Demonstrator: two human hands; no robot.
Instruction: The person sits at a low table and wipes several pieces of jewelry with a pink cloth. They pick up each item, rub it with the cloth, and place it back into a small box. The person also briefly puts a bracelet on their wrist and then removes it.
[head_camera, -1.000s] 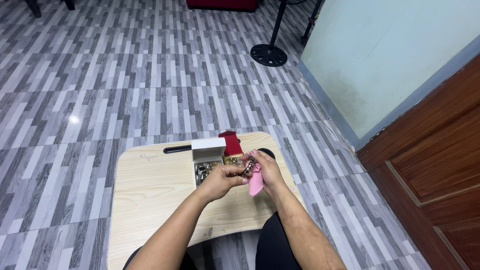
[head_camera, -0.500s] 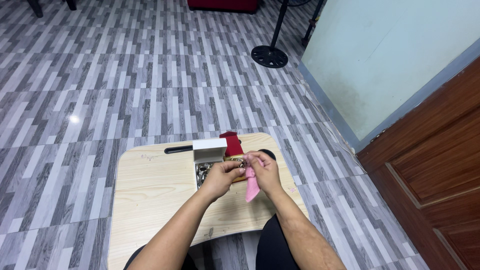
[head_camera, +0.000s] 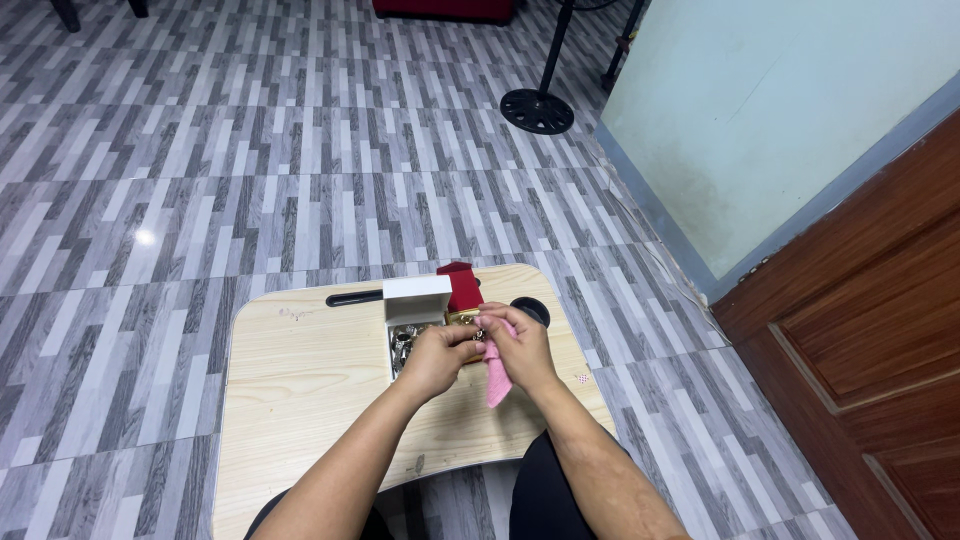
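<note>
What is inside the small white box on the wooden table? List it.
The white box stands open with its lid up; shiny metal pieces lie inside. The left hand covers the box's near right part, so anything there is hidden.

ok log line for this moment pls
left hand: holds small metal piece | right hand: holds pink cloth | white box: open on lap table

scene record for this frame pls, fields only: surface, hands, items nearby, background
surface: wooden lap table on grey plank floor
left hand: pinches a small metal piece, too small to identify
right hand: holds pink cloth against that piece
nearby: open white box of metal pieces, red box, black slot
background: fan base, wooden door
</note>
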